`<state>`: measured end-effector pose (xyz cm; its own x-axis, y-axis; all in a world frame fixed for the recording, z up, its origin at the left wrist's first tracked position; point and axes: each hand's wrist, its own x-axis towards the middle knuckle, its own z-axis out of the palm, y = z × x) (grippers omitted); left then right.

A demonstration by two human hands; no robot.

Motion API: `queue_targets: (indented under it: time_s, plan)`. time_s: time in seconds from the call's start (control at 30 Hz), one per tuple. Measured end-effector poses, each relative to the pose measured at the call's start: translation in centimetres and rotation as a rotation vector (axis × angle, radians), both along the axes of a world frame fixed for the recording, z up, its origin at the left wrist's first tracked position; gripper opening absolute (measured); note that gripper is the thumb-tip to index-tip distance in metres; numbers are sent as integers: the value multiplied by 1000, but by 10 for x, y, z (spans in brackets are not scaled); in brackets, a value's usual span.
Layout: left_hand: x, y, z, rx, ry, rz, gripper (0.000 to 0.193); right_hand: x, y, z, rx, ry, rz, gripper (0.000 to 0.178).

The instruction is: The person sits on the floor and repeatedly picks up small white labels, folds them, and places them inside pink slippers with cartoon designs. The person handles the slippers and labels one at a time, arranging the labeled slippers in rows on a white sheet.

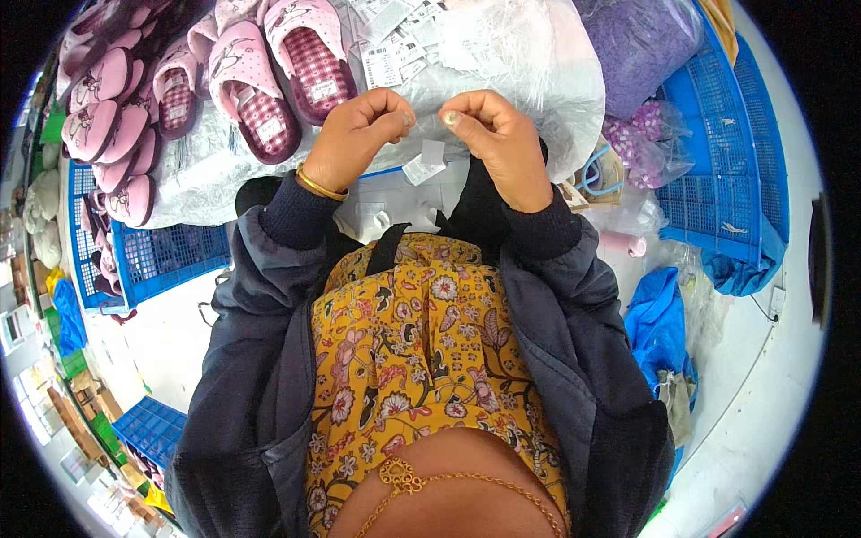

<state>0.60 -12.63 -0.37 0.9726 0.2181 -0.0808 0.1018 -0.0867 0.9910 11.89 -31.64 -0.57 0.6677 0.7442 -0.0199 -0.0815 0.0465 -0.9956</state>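
Note:
My left hand [356,136] and my right hand [504,143] are raised at the front edge of a table draped in clear plastic [199,186]. Thumb and fingers are pinched together on each; whatever they hold, if anything, is too small to make out. Just left of my left hand lies a pink slipper [309,56] with a checked maroon insole, and beside it a matching slipper [253,90]. Printed paper tags [381,65] are spread on the plastic beyond my hands. Below and between the hands, a small whitish paper piece [432,152] shows near the table edge.
More pink slippers [97,130] are piled at the far left. A blue crate [175,255] stands below them. Tall blue crates [717,152] line the right, near a purple bundle [641,49] and bagged purple dotted items [647,139]. A pink roll [621,243] lies at right.

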Motion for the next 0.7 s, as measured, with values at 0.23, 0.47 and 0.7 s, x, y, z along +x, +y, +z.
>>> queue_targets:
  time_s: [0.23,0.47,0.7]
  plan:
    - [-2,-4,5,31,-6,24,15,-5,1,8,31,-39,41,16]
    - [-9,-7,2,82,-32,28,7,-12,9,12,-81,-100,143,14]
    - [-30,16,21,499,-278,177,12,-13,23,5,-122,-145,172,13]
